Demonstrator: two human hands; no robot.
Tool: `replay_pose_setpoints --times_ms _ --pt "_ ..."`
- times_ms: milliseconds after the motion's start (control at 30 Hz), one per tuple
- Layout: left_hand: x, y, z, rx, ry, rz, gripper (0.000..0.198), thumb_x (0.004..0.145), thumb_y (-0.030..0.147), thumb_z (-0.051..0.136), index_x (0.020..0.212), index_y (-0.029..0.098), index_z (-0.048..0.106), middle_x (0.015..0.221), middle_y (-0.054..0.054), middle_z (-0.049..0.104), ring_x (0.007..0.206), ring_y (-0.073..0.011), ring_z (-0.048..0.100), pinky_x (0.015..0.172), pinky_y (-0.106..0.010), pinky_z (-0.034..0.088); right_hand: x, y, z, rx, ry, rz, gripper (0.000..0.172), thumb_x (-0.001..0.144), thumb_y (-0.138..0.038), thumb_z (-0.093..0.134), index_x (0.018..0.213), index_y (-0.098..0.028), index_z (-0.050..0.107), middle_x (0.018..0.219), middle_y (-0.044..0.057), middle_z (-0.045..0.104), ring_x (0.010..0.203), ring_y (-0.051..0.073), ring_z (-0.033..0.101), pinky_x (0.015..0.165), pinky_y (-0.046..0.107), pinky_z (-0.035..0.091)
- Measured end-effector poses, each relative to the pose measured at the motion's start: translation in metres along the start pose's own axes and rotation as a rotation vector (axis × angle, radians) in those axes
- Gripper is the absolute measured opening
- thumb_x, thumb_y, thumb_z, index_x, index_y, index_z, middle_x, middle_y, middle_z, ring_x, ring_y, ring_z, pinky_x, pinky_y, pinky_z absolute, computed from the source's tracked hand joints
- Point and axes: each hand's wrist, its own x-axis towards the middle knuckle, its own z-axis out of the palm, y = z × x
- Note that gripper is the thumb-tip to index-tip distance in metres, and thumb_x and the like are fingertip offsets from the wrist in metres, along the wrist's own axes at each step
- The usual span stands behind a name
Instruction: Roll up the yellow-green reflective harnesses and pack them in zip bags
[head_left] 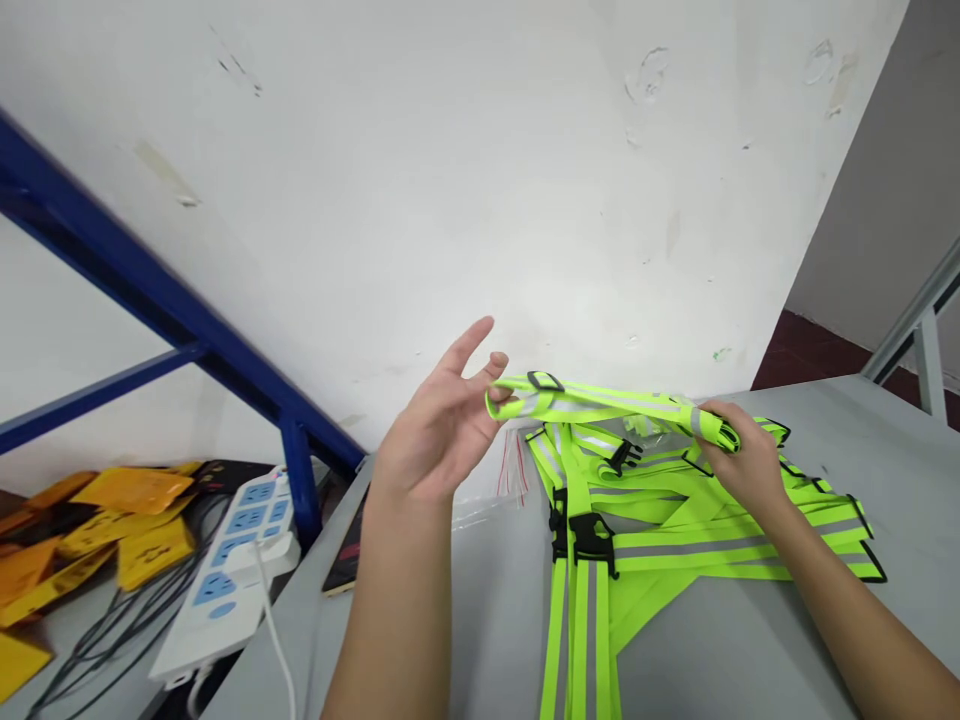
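Note:
My right hand (pixel 739 455) is closed around one end of a folded neon-yellow reflective strap (pixel 600 400) with a grey stripe and a black slider. The strap stretches leftward, raised above the table. Its looped left end touches the fingers of my left hand (pixel 450 425), whose palm faces me. The thumb and forefinger there are spread apart; the loop partly hides the other fingertips. Beneath the raised strap lies a pile of similar reflective straps (pixel 675 545) with black edging. A black buckle (pixel 592 540) shows at the pile's left side, and several straps hang toward me.
Clear zip bags (pixel 513 468) with red lines lie left of the pile on the grey table (pixel 495 620). A dark flat object (pixel 349 550) is at its left edge. Further left are a white power strip (pixel 232 560), cables, yellow packets (pixel 135 490) and a blue metal frame (pixel 172 300). A white wall stands behind.

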Motion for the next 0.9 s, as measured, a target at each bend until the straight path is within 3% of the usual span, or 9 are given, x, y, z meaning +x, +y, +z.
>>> replay_pose_setpoints --times_ms 100,167,267,400,500,633,800,900 --pt "0.002 -0.003 0.002 -0.062 0.013 0.1 0.054 0.073 0.02 0.066 0.126 0.024 0.056 0.102 -0.008 0.063 0.11 -0.0256 0.06 0.092 -0.039 0.052 -0.001 -0.004 0.002 0.068 -0.052 0.046 0.026 0.082 -0.036 0.055 0.105 -0.025 0.06 0.108 0.007 0.069 0.098 0.029 0.065 0.084 0.039 0.049" --pt "0.003 -0.011 0.009 -0.019 0.023 0.2 0.063 0.071 0.018 0.069 0.131 0.029 0.051 0.117 -0.008 0.06 0.124 -0.0283 0.052 0.1 -0.04 0.048 -0.002 -0.007 0.003 0.124 -0.13 0.077 0.028 0.081 -0.04 0.058 0.104 -0.025 0.06 0.109 0.007 0.069 0.099 0.029 0.064 0.083 0.038 0.049" --pt "0.004 -0.028 0.021 0.136 0.011 0.324 0.077 0.073 0.019 0.071 0.14 0.039 0.038 0.143 -0.003 0.044 0.133 -0.0301 0.043 0.101 -0.04 0.047 -0.004 -0.016 0.002 0.202 -0.229 0.124 0.03 0.078 -0.043 0.062 0.103 -0.025 0.061 0.108 0.005 0.069 0.099 0.029 0.064 0.081 0.037 0.049" --pt "0.007 -0.043 0.023 0.293 0.001 0.32 0.07 0.082 0.028 0.065 0.144 0.037 0.034 0.151 -0.004 0.036 0.141 -0.0335 0.03 0.098 -0.04 0.048 -0.004 -0.026 -0.002 0.241 -0.243 0.199 0.032 0.076 -0.045 0.065 0.1 -0.026 0.061 0.108 0.004 0.068 0.096 0.028 0.064 0.079 0.036 0.05" --pt "0.012 -0.046 0.019 0.279 0.04 0.326 0.077 0.08 0.027 0.069 0.145 0.041 0.03 0.155 -0.004 0.028 0.135 -0.0323 0.039 0.094 -0.037 0.05 -0.001 -0.026 -0.005 0.24 -0.224 0.246 0.033 0.074 -0.047 0.067 0.098 -0.025 0.061 0.106 0.004 0.069 0.094 0.028 0.064 0.078 0.036 0.049" --pt "0.015 -0.043 0.017 0.178 0.016 0.334 0.099 0.074 0.023 0.077 0.144 0.054 0.014 0.16 -0.002 0.015 0.107 -0.0191 0.061 0.086 -0.032 0.054 0.001 -0.02 -0.007 0.237 -0.206 0.267 0.035 0.073 -0.047 0.067 0.1 -0.025 0.061 0.104 0.005 0.069 0.095 0.03 0.064 0.077 0.036 0.05" --pt "0.007 -0.035 0.013 0.15 -0.189 0.103 0.101 0.068 0.016 0.08 0.146 0.046 0.022 0.144 -0.007 0.041 0.074 -0.006 0.06 0.089 -0.035 0.053 0.0 -0.014 -0.003 0.255 -0.174 0.231 0.035 0.074 -0.046 0.067 0.1 -0.024 0.063 0.103 0.006 0.07 0.091 0.029 0.065 0.073 0.035 0.05" --pt "0.003 -0.034 0.009 0.262 -0.356 -0.079 0.09 0.069 0.018 0.078 0.144 0.039 0.033 0.129 -0.008 0.045 0.069 -0.0048 0.055 0.072 -0.027 0.054 0.002 -0.011 -0.001 0.265 -0.1 0.262 0.036 0.072 -0.047 0.069 0.099 -0.023 0.064 0.098 0.005 0.07 0.089 0.028 0.065 0.073 0.036 0.05"
